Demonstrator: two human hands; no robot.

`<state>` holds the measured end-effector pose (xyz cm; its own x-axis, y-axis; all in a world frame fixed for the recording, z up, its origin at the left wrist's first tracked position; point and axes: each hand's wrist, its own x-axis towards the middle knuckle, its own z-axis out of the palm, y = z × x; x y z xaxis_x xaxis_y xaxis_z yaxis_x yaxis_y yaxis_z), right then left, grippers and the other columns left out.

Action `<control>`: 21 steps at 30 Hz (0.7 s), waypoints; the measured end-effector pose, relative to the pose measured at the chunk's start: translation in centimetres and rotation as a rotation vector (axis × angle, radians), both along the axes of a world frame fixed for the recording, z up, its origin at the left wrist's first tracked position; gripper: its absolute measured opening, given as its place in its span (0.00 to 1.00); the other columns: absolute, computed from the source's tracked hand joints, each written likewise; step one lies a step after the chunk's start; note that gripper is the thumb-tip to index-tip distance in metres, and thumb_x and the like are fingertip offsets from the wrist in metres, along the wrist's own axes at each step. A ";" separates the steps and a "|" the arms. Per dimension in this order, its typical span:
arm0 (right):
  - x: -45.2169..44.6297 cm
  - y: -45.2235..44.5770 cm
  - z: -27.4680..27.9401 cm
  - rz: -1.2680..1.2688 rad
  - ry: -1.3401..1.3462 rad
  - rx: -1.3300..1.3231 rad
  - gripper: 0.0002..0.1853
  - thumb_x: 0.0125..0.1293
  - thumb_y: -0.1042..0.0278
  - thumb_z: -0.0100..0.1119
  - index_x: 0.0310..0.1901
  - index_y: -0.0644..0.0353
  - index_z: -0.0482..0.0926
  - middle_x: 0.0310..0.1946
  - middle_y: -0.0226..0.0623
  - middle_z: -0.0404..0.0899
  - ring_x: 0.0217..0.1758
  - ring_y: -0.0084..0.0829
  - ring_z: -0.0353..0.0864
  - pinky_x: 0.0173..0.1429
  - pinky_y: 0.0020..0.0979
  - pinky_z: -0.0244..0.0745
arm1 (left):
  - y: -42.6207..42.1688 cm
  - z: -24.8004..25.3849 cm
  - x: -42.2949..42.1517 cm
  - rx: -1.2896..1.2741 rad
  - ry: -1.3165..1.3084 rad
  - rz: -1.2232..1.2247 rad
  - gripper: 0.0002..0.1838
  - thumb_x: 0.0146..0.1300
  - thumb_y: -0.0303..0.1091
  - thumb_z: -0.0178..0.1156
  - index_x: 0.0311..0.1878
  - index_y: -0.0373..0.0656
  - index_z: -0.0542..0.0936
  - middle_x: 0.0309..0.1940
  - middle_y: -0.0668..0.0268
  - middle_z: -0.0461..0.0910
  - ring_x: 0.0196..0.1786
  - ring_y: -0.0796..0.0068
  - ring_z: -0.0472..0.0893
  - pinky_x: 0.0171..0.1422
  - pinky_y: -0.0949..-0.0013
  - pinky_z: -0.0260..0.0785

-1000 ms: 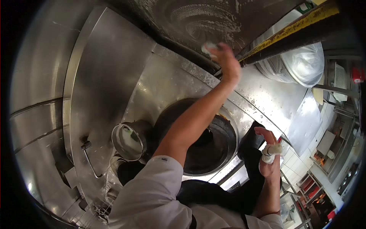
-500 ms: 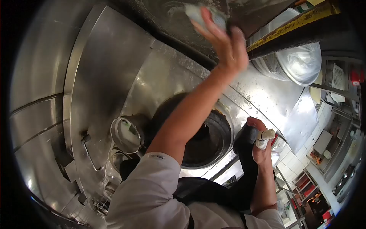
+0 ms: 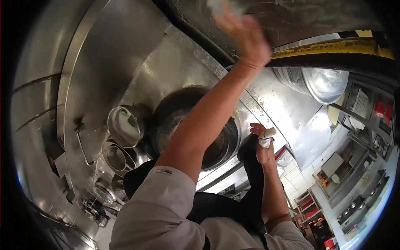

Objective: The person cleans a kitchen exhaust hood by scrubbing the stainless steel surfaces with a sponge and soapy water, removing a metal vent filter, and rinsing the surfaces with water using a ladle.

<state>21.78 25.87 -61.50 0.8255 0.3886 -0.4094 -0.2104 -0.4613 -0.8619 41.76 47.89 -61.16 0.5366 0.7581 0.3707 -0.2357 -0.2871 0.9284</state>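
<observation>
My left hand (image 3: 246,35) is stretched up and forward, blurred by motion. Its fingers press a pale cloth-like wad (image 3: 225,7) against a dark metal panel (image 3: 291,23) that has streaky wet smears. I cannot make out exactly what kind of wad it is. My right hand (image 3: 264,150) lies over my black-clad knee (image 3: 250,164) with its fingers extended and nothing in it. A white wrapping (image 3: 266,138) covers one of its digits. Beneath my left forearm a big dark wok (image 3: 218,152) sits in the steel stove top (image 3: 166,68), partly hidden by the arm.
Left of the wok stand a metal pot (image 3: 127,127) with pale contents and a smaller pot (image 3: 116,158). A bent metal lever (image 3: 83,143) rises farther left. At upper right, a yellow-edged beam (image 3: 333,48) juts out above a plastic-covered round container (image 3: 325,83).
My left hand and the wad have shifted slightly upward, and the wad is now nearly at the frame's top edge. The whole view has turned a little; my right hand stays on the knee.
</observation>
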 end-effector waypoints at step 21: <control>4.0 -0.8 -1.3 0.218 0.178 0.057 0.34 0.72 0.40 0.30 0.58 0.64 0.70 0.55 0.40 0.74 0.56 0.35 0.74 0.63 0.38 0.63 | 11.6 -16.4 3.6 -0.595 -0.037 -0.089 0.31 0.74 0.45 0.34 0.71 0.32 0.47 0.70 0.42 0.47 0.73 0.46 0.49 0.75 0.54 0.42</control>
